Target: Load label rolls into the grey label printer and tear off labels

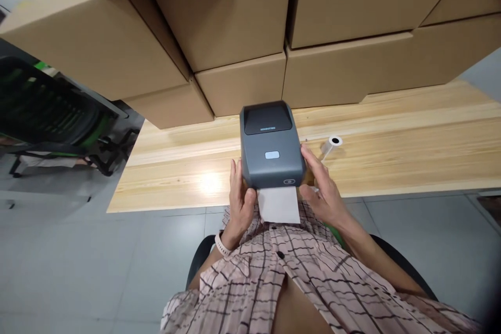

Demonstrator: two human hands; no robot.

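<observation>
A dark grey label printer (272, 141) stands near the front edge of the wooden table, with a glossy black window on its lid and a pale button in the middle. From its front slot a white label strip (278, 206) sticks out over the table edge. My left hand (239, 201) holds the printer's left side, thumb by the front corner. On the opposite side my right hand (321, 188) grips the lower right edge, its thumb near the front. The fingertips beneath or behind the housing are partly hidden.
A small white paper roll (332, 145) rests right of the printer, its loose end trailing. Large cardboard boxes (238, 83) are stacked along the back of the table (410, 151). A black office chair (50, 109) is on the floor at left.
</observation>
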